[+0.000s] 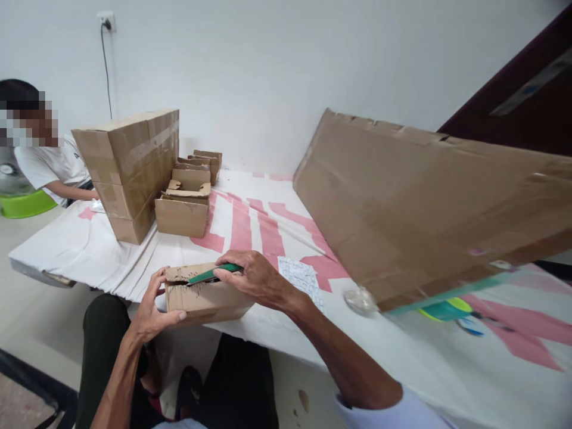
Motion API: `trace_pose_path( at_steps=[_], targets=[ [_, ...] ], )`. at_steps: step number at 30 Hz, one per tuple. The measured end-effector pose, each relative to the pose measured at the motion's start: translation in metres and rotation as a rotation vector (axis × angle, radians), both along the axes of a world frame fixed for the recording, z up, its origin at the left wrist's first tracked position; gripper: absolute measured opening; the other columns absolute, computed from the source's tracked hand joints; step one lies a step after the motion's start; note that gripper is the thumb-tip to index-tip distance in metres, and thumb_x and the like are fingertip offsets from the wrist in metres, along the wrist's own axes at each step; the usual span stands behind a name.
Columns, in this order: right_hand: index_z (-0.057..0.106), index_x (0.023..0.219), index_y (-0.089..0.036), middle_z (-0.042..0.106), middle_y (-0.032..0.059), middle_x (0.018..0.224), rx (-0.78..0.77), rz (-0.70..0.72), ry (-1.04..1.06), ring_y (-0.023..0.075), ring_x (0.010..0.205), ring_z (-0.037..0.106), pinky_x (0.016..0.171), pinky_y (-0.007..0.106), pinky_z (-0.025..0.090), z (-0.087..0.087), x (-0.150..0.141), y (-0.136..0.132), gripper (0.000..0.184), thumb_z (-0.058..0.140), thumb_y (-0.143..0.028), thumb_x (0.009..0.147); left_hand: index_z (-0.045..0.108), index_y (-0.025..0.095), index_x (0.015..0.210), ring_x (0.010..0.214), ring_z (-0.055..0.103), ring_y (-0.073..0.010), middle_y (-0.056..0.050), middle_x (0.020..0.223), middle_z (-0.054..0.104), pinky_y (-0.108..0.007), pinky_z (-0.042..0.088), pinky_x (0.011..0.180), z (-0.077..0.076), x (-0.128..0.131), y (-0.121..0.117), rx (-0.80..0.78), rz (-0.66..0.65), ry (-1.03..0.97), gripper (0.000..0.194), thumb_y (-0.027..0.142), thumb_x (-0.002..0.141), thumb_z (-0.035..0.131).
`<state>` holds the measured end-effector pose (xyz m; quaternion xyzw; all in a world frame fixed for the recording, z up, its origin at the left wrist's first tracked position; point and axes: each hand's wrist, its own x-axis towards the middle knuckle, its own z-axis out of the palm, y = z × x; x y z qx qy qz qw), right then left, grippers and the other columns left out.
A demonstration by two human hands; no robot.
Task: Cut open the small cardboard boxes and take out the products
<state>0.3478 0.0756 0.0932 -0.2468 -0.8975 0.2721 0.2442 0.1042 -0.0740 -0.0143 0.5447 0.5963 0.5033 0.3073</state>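
Note:
A small brown cardboard box [214,307] lies on the near edge of the cloth-covered table, with a ragged dark slit along its upper face. My left hand [149,310] grips the box's left end, thumb on the near side and fingers around the far corner. In my right hand [257,277], closed above the box, is a green box cutter [210,274]. The cutter slants down to the left and its tip meets the slit; how much blade is out is hidden. A printed paper sheet [301,277] lies right of the box.
Stacked taped cartons [134,155] stand at left behind several open small boxes [182,215]. A large cardboard sheet [415,208] leans at right, near a clear plastic lump [360,300] and a green-yellow dish [447,310]. Another person [58,167] sits at far left.

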Motion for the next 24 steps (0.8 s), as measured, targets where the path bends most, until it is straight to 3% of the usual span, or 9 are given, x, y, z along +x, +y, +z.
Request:
trace_pose_path(
  at_steps=[9, 14, 19, 24],
  targets=[
    [0.076, 0.079, -0.019, 0.076, 0.0038, 0.081, 0.181, -0.024, -0.166, 0.0158, 0.073, 0.064, 0.071, 0.028, 0.044, 0.016, -0.019, 0.000, 0.022, 0.066, -0.031, 0.096, 0.059, 0.025, 0.135, 0.154, 0.039, -0.0412, -0.016, 0.165, 0.038, -0.054, 0.047, 0.117, 0.002, -0.004, 0.003, 0.016, -0.006, 0.007, 0.075, 0.053, 0.072, 0.089],
    [0.075, 0.080, -0.019, 0.076, 0.0047, 0.083, 0.234, -0.071, -0.301, 0.0166, 0.074, 0.063, 0.068, 0.028, 0.040, 0.031, -0.014, 0.001, 0.023, 0.066, -0.032, 0.097, 0.059, 0.025, 0.136, 0.153, 0.040, -0.0402, -0.016, 0.164, 0.039, -0.054, 0.047, 0.117, 0.000, -0.006, 0.004, 0.027, -0.018, 0.014, 0.074, 0.053, 0.074, 0.088],
    [0.076, 0.083, -0.021, 0.078, 0.0057, 0.088, 0.257, -0.113, -0.341, 0.0182, 0.079, 0.067, 0.070, 0.028, 0.042, 0.039, 0.010, 0.008, 0.021, 0.066, -0.032, 0.098, 0.059, 0.025, 0.132, 0.155, 0.038, -0.0411, -0.017, 0.165, 0.037, -0.054, 0.047, 0.117, -0.003, -0.009, 0.005, 0.010, 0.000, 0.005, 0.074, 0.055, 0.071, 0.089],
    [0.076, 0.082, -0.021, 0.078, 0.0058, 0.089, 0.253, -0.185, -0.243, 0.0180, 0.077, 0.067, 0.070, 0.028, 0.045, 0.039, 0.059, 0.020, 0.021, 0.065, -0.031, 0.096, 0.056, 0.027, 0.135, 0.155, 0.038, -0.0404, -0.015, 0.164, 0.038, -0.053, 0.046, 0.118, -0.005, -0.010, 0.004, 0.001, 0.010, 0.019, 0.077, 0.055, 0.072, 0.089]
  ],
)
